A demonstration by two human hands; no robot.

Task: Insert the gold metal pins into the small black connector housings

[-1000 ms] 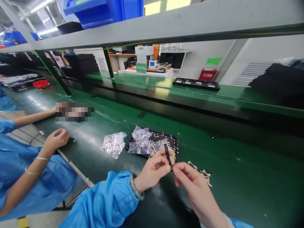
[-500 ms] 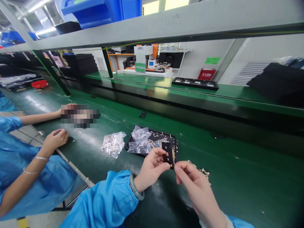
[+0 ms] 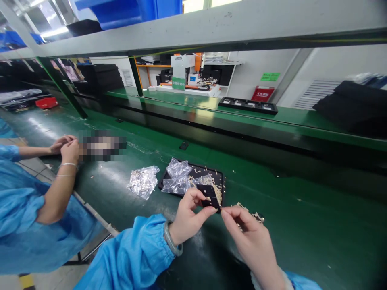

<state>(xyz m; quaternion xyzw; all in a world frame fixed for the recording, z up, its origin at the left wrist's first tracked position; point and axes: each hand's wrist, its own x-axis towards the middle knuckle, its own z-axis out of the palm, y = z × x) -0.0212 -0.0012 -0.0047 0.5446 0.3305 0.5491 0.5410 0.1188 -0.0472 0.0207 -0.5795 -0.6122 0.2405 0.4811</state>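
My left hand [image 3: 192, 213] is closed on a thin black rectangular plate [image 3: 208, 196] with small pale patches, held tilted over the near side of a black tray. Thumb and fingers grip it by its left and lower edges. My right hand [image 3: 246, 227] is pinched at the plate's lower right corner; whatever sits between its fingertips is too small to make out. Beneath and behind the plate, the black tray [image 3: 223, 177] carries clear plastic bags [image 3: 177, 177] and many loose small beige pieces [image 3: 218, 191].
A clear bag of small parts [image 3: 143, 181] lies left of the tray. Small black and beige pieces [image 3: 258, 217] are beyond my right hand. A small black plate [image 3: 184, 145] lies farther back. At left, a co-worker's hands [image 3: 65, 145] are near a blurred patch. A shelf beam [image 3: 211, 30] crosses above.
The black plate has tilted and turned leftward in my left hand, showing more of its face. My right fingertips stay at its corner. The co-worker's nearer hand has moved up to the other hand.
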